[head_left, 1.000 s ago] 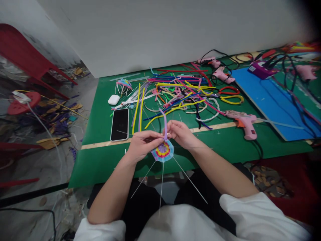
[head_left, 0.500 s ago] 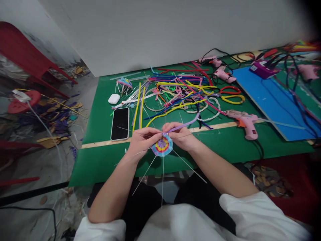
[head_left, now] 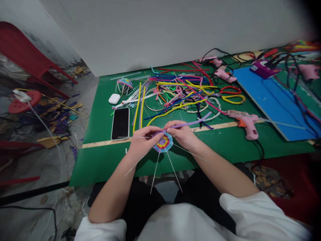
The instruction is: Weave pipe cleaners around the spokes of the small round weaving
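Observation:
A small round weaving [head_left: 163, 144] in rings of purple, yellow, red and light blue hangs between my hands, with thin pale wire spokes sticking out all round. My left hand [head_left: 144, 139] pinches its upper left rim between thumb and fingers. At the top of the rim, my right hand [head_left: 179, 133] is closed on a purple pipe cleaner [head_left: 194, 123], whose free end stretches off to the right. The fingertips of both hands nearly meet there, and they hide where the pipe cleaner joins the rim.
A phone [head_left: 120, 124] and a white earbud case [head_left: 114, 98] lie left on the green table [head_left: 100, 167]. Beyond my hands is a heap of coloured pipe cleaners [head_left: 180, 95]. Scissors [head_left: 233, 97], a pink glue gun [head_left: 248, 124] and a blue board [head_left: 265, 100] are to the right.
The round weaving has turned, so its spokes point in new directions and purple now shows at its left rim. The purple pipe cleaner's free end has swung further right.

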The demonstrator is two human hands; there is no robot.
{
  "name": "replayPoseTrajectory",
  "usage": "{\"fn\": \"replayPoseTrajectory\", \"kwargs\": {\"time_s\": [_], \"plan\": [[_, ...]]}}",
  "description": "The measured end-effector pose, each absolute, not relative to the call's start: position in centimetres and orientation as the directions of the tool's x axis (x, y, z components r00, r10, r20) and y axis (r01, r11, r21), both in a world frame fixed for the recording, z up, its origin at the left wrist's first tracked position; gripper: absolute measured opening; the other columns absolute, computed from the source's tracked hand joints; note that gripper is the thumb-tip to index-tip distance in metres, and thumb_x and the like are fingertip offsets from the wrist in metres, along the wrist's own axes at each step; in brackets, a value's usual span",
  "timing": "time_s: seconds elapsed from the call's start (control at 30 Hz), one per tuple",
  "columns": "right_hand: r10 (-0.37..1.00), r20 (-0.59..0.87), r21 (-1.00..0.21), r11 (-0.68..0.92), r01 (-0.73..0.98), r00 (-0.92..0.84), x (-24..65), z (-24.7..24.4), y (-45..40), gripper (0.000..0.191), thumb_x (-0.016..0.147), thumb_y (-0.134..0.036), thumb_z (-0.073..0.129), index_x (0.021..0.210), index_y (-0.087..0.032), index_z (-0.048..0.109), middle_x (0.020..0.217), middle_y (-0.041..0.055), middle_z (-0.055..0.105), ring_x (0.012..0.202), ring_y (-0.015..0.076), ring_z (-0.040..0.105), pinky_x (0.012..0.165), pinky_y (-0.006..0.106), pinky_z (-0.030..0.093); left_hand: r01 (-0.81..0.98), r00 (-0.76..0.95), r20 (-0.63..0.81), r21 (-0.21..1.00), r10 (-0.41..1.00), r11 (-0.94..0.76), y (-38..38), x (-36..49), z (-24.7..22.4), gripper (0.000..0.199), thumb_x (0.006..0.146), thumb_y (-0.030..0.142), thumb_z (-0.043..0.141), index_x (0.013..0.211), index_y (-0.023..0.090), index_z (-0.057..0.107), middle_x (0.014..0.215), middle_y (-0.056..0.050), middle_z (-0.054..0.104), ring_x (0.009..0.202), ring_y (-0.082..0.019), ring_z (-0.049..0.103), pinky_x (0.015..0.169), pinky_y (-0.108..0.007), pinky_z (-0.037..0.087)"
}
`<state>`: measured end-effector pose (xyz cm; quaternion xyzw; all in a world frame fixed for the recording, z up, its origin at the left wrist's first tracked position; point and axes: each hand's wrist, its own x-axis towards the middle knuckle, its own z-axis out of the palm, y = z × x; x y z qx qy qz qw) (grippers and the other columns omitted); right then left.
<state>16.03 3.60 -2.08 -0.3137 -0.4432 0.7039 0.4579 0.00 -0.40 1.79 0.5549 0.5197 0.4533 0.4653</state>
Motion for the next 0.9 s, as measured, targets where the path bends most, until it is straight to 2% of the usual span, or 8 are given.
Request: {"fn": "replayPoseTrajectory", "kwargs": {"time_s": [0.17,0.3,0.53,0.67,0.9], "plan": [[0.932,-0.061,-0.919,-0.193,-0.344,-0.359,15.8,-2.1,3.6,0.017,0.060,-0.027,0.077,0.066,-0.017,0.065,0.059,-0.0027,0.061,0.052,0.0069,0.052,0.050,0.019,0.043,0.116,0.059,-0.039,0.993,0.997,0.032,-0.1,0.0,1.3,0.022,0.064,0.032,0.074,0.076,0.015,0.067,0.071,-0.001,0.067,0.061,-0.011,0.061,0.059,-0.021,0.052],[0.922,-0.055,-0.924,-0.192,-0.331,-0.383,15.8,-2.0,3.6,0.017,0.063,-0.029,0.075,0.071,-0.016,0.066,0.064,-0.0018,0.063,0.054,0.0074,0.054,0.051,0.020,0.044,0.158,0.000,0.013,0.987,1.000,-0.012,0.1,-0.1,1.0,0.020,0.067,0.034,0.071,0.075,0.016,0.067,0.072,-0.001,0.067,0.061,-0.011,0.061,0.058,-0.020,0.051],[0.891,-0.062,-0.896,-0.248,-0.368,-0.450,16.2,-1.5,3.5,0.017,0.067,-0.028,0.071,0.079,-0.017,0.070,0.071,0.0002,0.065,0.058,0.0079,0.057,0.053,0.020,0.047,0.331,-0.108,0.139,0.939,0.984,-0.096,0.1,-0.2,1.3,0.016,0.071,0.032,0.068,0.075,0.017,0.067,0.072,-0.001,0.066,0.061,-0.010,0.060,0.057,-0.019,0.049],[0.891,0.003,-0.923,-0.173,-0.344,-0.455,16.1,-1.6,3.5,0.017,0.068,-0.025,0.071,0.084,-0.020,0.072,0.078,0.0005,0.066,0.063,0.0088,0.058,0.052,0.020,0.048,0.357,-0.141,0.160,0.929,0.977,-0.100,0.1,-0.2,1.3,0.015,0.072,0.031,0.067,0.075,0.016,0.067,0.074,-0.001,0.066,0.062,-0.010,0.060,0.058,-0.019,0.049],[0.952,0.075,-0.977,0.010,-0.213,-0.298,16.0,-1.9,3.6,0.014,0.065,-0.028,0.074,0.077,-0.021,0.072,0.079,0.0012,0.066,0.067,0.0117,0.060,0.059,0.026,0.051,0.330,-0.179,0.150,0.940,0.972,-0.084,0.5,-0.4,0.5,0.018,0.072,0.033,0.066,0.080,0.017,0.069,0.078,-0.002,0.068,0.066,-0.012,0.062,0.063,-0.022,0.050]]}}
